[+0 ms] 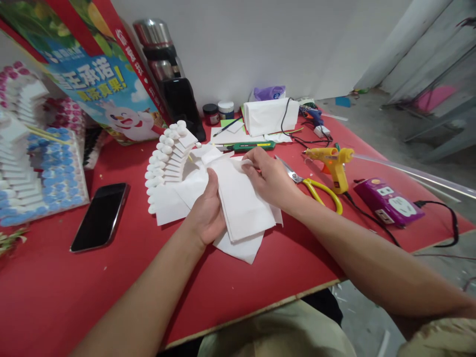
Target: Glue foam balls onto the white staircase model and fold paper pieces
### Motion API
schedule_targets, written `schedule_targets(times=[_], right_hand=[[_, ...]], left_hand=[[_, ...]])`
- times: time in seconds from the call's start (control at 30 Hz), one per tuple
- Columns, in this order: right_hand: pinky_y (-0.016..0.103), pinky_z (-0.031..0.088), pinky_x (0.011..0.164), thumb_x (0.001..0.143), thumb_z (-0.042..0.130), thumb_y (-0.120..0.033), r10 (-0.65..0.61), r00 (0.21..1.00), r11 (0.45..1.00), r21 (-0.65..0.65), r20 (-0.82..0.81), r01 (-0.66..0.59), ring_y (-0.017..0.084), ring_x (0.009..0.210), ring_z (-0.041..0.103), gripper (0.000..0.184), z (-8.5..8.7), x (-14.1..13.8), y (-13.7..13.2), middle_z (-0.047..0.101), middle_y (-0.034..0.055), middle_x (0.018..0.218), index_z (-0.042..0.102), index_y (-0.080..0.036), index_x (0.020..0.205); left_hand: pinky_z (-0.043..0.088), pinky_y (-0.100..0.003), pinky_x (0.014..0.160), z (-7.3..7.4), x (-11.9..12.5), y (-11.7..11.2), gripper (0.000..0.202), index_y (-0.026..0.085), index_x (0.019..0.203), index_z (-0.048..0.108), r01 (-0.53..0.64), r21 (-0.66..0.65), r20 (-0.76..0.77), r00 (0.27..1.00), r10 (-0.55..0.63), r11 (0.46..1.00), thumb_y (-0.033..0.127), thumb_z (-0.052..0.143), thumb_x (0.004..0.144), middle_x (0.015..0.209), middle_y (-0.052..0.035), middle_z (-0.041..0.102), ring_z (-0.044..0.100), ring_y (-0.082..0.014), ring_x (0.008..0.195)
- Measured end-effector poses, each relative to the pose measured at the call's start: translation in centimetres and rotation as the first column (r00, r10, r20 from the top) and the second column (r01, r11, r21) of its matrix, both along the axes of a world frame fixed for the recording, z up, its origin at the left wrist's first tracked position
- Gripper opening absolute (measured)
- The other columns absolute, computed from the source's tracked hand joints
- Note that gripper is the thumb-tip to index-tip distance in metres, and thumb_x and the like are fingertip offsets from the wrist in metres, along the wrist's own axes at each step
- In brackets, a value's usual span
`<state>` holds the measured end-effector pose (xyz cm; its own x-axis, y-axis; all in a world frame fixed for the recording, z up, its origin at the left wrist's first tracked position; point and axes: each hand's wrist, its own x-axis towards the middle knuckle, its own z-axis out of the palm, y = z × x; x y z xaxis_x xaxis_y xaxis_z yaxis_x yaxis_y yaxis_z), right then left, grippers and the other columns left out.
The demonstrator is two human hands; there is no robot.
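A stack of folded white paper lies between my hands over the red table. My left hand grips its left edge, thumb on top and fingers hidden underneath. At the upper right corner, my right hand pinches the top layer between thumb and fingertips, and that corner lifts a little. More loose white sheets show below and behind the stack. Just left of them stands a curved, stepped row of white pieces with rounded white tips. Yellow-handled scissors rest beside my right wrist.
A yellow glue gun and a purple power strip with cords sit at right. A phone lies at left, near blue-tipped pieces. Behind are a green utility knife, jars, a thermos and a printed bag.
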<state>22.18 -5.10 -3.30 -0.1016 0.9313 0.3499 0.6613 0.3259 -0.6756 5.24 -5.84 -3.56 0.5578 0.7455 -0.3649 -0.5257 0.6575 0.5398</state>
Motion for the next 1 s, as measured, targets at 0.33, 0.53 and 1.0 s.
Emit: schedule_targets(times=[0.33,0.53,1.0], right_hand=[[0.032,0.041,0.068,0.1,0.048,-0.029,-0.006,1.0,0.999,-0.039,-0.013,0.006,0.022,0.077,0.063,0.008,0.4,-0.2,-0.4,0.068,0.0066,0.09,0.05,-0.022,0.103],[0.029,0.042,0.061,0.1,0.048,-0.031,-0.112,0.977,0.992,-0.083,-0.18,0.098,0.016,0.062,0.059,0.01,0.8,2.0,0.6,0.065,0.0002,0.076,0.053,-0.023,0.103],[0.031,0.045,0.067,0.072,0.083,-0.041,0.166,0.962,0.933,-0.35,0.215,-0.082,0.02,0.079,0.062,0.047,-0.6,2.5,1.3,0.069,0.0063,0.094,0.066,-0.016,0.108]], left_hand=[[0.052,-0.045,0.113,0.0,-0.1,-0.6,0.049,0.011,0.145,0.058,-0.026,0.084,-0.135,0.99,0.037,0.996,0.015,0.064,0.097,0.12,-0.0167,0.078,0.075,-0.0292,0.113],[0.063,-0.029,0.091,1.7,-2.4,0.8,0.051,0.019,0.158,0.044,-0.1,0.051,0.064,0.993,0.097,0.994,0.02,0.044,0.107,0.13,-0.0112,0.075,0.077,-0.0199,0.108],[0.054,-0.006,0.056,1.0,-4.2,2.3,0.046,0.027,0.154,0.049,-0.194,0.044,0.216,0.96,0.18,0.98,0.026,0.035,0.11,0.128,-0.0039,0.076,0.078,-0.0065,0.08]])
